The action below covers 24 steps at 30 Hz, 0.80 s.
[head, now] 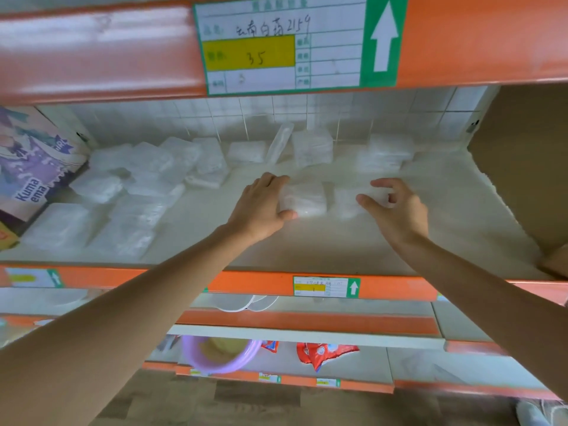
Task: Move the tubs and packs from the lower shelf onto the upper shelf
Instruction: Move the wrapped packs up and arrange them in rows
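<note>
The left hand (261,207) grips a clear pack (307,198) at mid-frame, its fingers curled over the pack's left end and its thumb pressed to the near edge. Just right of it lies a second clear pack (345,202). The right hand (396,207) is half open in a loose claw, its thumb lying against that pack and its curved fingers raised off it, gripping nothing. Both packs rest on the cream shelf board (338,244). At far left stands a printed box (33,167), then a heap of clear packs (138,186). More packs line the tiled back wall, and brown cardboard (528,167) fills the right. Across the top runs an orange beam (92,53) bearing a label (282,44). Low in the frame, lower shelves hold a lilac tub (215,358) and a red pack (319,352). Both bare forearms reach up from the bottom corners, palms down.
</note>
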Tool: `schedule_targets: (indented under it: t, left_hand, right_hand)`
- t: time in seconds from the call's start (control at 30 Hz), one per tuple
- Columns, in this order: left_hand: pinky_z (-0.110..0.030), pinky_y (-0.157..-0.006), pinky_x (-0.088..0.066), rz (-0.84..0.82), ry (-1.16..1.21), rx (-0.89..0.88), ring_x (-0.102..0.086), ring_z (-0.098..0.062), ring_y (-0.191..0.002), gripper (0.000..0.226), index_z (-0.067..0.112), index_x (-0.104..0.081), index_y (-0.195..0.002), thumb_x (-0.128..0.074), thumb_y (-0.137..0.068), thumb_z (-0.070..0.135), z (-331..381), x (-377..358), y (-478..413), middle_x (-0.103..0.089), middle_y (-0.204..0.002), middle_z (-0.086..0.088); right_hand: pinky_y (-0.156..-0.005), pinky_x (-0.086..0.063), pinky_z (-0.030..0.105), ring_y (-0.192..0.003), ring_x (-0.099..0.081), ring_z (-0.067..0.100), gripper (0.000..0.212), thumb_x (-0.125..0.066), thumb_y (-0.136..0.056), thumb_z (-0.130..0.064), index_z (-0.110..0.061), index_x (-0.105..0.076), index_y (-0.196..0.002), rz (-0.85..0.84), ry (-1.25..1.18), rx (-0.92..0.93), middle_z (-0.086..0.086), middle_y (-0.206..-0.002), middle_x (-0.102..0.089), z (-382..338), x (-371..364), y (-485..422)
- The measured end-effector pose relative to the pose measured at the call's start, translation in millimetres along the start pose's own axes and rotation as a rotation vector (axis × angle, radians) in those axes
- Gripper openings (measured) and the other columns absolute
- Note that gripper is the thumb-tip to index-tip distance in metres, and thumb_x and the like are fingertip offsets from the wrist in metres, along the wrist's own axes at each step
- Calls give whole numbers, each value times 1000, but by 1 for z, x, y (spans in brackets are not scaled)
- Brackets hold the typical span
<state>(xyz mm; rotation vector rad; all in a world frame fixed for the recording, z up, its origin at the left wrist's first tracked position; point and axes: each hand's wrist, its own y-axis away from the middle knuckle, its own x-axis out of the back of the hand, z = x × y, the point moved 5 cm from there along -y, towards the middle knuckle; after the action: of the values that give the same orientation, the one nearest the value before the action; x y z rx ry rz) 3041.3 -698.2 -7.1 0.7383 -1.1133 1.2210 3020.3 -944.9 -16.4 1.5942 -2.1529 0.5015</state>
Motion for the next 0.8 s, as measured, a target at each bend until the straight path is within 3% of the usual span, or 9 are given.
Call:
schedule_targets:
  t: [0.1, 0.23, 0.37, 0.47, 0.6, 0.7, 0.8]
  left_hand:
    - [-33, -103, -31, -48, -27, -17, -47, -26, -122, 63, 22, -51, -140, -73, -84, 41, -14, 8, 11, -48, -128, -8]
    - [-33, -103, -33, -68, 30, -2, -48, -25, -120, 60, 24, -55, -133, -77, -79, 40, -29, 13, 22, -48, -121, -6]
    - [-31, -108, -21, -101, 38, 1, -32, -25, -135, 82, 20, -39, -144, -76, -77, 46, -19, 15, 24, -36, -142, -4]
    - [-33, -113, -20, -148, 59, -37, -27, -21, -140, 89, 18, -32, -149, -78, -78, 45, -2, 12, 14, -30, -153, 0]
    - [-38, -109, -35, -222, 103, 1, -45, -24, -130, 74, 19, -42, -145, -76, -81, 39, 0, -2, 6, -46, -143, -3]
    - [-38, -106, -38, -207, 138, 4, -47, -23, -125, 70, 18, -45, -143, -76, -82, 35, -2, -4, 9, -50, -134, -6]
    - [-32, -100, -40, -205, 174, 12, -50, -20, -118, 73, 20, -48, -141, -81, -78, 35, -9, 1, 15, -52, -129, -4]
  right_hand:
    - [-86, -44, 32, -112, -56, 24, 45, -64, -88, -49, -33, -56, -129, -42, 156, 32, 4, -108, -59, -8, -1, 8]
    - [-86, -44, 38, -112, -55, 34, 46, -47, -96, -52, -29, -47, -135, -110, 475, 123, 9, -130, -49, -8, -6, 18]
    - [-105, -28, 37, -128, -39, 28, 52, -61, -87, -54, -22, -53, -127, -95, 551, 302, 5, -138, -39, -12, -1, 17]
    - [-112, -18, 37, -142, -25, 22, 56, -75, -75, -54, -23, -55, -117, -238, 594, 429, -1, -155, -29, -15, -7, 9]
    - [-99, -29, 32, -128, -43, 26, 44, -78, -78, -39, -17, -51, -107, -295, 527, 387, 5, -140, -45, -20, -18, 3]
    - [-88, -34, 30, -119, -44, 26, 38, -75, -77, -28, -20, -46, -100, -265, 483, 293, 6, -128, -45, -22, -25, 3]
    - [-88, -36, 34, -113, -46, 27, 39, -74, -78, -33, -21, -44, -99, -253, 518, 210, 6, -123, -47, -24, -32, 3]
